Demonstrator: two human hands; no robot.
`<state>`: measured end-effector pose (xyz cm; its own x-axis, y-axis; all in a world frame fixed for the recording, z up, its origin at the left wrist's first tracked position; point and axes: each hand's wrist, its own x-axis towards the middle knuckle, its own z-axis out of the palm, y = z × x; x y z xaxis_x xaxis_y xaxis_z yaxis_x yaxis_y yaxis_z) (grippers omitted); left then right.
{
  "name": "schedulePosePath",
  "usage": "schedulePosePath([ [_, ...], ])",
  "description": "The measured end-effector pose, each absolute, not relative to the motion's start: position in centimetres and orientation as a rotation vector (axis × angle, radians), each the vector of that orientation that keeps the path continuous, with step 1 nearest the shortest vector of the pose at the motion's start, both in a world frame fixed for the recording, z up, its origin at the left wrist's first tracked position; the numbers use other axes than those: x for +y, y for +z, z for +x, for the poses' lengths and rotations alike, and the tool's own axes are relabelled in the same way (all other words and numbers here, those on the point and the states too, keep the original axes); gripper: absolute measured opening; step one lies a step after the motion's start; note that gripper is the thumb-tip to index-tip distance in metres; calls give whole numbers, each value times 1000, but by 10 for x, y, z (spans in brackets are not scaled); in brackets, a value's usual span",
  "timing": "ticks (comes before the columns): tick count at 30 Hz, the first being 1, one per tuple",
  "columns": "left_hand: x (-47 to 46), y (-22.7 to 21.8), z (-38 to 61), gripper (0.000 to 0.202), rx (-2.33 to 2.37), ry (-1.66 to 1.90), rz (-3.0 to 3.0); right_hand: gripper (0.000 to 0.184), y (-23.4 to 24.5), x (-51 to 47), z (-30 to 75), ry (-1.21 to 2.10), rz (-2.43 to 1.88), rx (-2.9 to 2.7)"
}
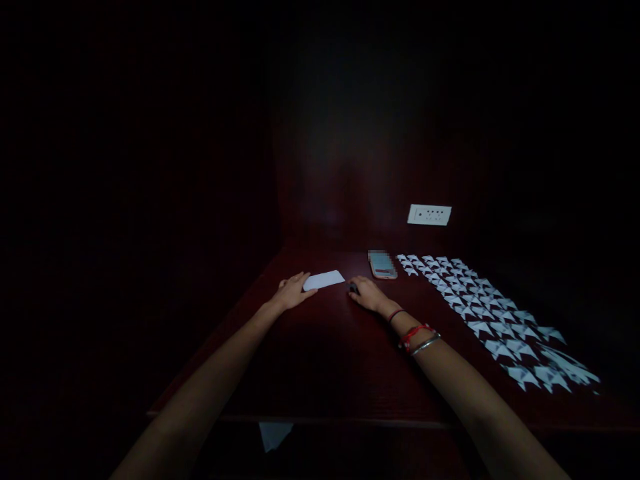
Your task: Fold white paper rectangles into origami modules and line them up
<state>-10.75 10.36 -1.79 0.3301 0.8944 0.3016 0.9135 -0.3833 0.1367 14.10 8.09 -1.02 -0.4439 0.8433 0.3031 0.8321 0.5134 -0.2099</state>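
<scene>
A white paper strip [325, 279] with a slanted right end lies on the dark red table [320, 360]. My left hand [294, 292] grips its left end, thumb along the near edge and fingers at the far edge. Just right of the strip, my right hand [369, 294] rests on the table with its fingers curled round a small dark object [354, 288]. Most of that object is hidden, so its kind cannot be made out. A gap separates it from the paper.
A phone [383, 265] lies beyond my right hand. Rows of white star-like paper pieces [465, 297] cover the table's right side, with loose paper strips [570, 368] near the front. A white socket panel [429, 215] is on the back wall. White paper [275, 435] shows below the front edge.
</scene>
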Motion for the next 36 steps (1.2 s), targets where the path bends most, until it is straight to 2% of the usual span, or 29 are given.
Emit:
schedulePosePath([
  [4, 110, -15, -105, 46, -1667, -488, -2531, 35, -8, 101, 129, 29, -1326, -2464],
  [12, 110, -11, -107, 41, -1582, -448, -2536, 50, -1, 140, 116, 88, -1113, -2666],
  [18, 110, -12, -109, 43, -1528, -446, -2567, 36, 2, 158, 113, 136, -969, -2783],
  [23, 107, -11, -108, 44, -1464, -428, -2598, 34, 3, 163, 113, 152, -897, -2803],
  [28, 108, -9, -106, 35, -1422, -412, -2644, 35, 7, 169, 116, 242, -857, -2843],
  [36, 111, -12, -110, 38, -1403, -472, -2672, 29, 7, 176, 120, 306, -902, -2839],
])
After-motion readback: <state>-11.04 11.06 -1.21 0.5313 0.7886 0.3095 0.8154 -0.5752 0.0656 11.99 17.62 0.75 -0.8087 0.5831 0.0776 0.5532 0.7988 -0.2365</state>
